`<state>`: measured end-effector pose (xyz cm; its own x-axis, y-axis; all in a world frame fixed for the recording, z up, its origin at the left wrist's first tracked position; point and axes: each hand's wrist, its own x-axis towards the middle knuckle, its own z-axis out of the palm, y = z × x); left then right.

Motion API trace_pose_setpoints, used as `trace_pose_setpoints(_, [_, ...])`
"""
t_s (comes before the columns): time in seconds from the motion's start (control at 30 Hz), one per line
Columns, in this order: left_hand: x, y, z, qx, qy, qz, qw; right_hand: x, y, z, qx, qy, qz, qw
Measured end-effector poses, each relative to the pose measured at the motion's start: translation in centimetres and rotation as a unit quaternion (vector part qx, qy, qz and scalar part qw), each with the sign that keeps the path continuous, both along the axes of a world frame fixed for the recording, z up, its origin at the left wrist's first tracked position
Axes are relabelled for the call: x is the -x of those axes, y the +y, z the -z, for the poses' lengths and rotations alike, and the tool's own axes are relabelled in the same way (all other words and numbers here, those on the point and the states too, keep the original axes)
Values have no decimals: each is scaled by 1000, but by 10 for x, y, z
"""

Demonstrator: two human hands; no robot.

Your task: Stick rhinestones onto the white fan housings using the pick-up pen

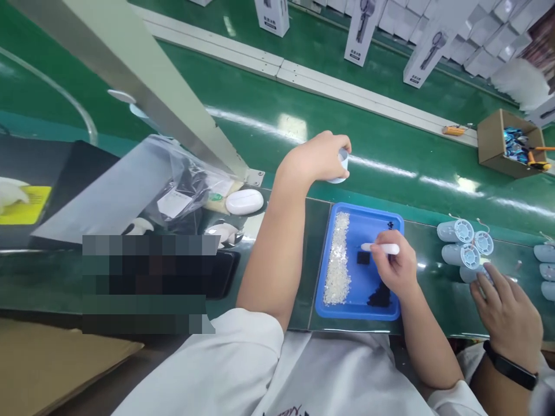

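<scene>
My left hand (318,157) is closed around a small pale cylindrical part (341,164), held over the green belt just beyond the blue tray (359,309). My right hand (394,268) pinches a white pen-like tool (381,248) above the tray, its tip near a small black square piece (363,257). The tray holds a strip of tiny clear bits (339,260) along its left side and a dark heap (379,297) near my right wrist.
A co-worker's hand (505,309) with a black wristband touches pale cylindrical parts (462,242) at the right. A cardboard box (509,144) and white product boxes (362,29) stand on the far belt. Plastic bags (173,185) and a metal beam (143,86) lie at left.
</scene>
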<state>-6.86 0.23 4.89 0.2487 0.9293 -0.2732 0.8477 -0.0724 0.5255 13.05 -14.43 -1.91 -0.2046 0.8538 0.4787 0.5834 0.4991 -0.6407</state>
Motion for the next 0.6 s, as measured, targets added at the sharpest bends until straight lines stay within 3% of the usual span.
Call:
trace_pose_setpoints(0.1, [-2, -3, -3, -13, 5, 4, 1000, -3, 1, -6, -32, -33, 21, 999])
trace_pose_setpoints(0.23, [-6, -9, -10, -22, 18, 8, 1000, -16, 0, -10, -55, 62, 72, 994])
trace_pose_setpoints(0.37, [-11, -16, -18, -22, 42, 9, 999, -22, -3, -11, -49, 122, 50, 990])
trace_pose_setpoints(0.6, [-21, -20, -19, -41, 72, 6, 997, -17, -3, -7, 3, 98, 23, 995])
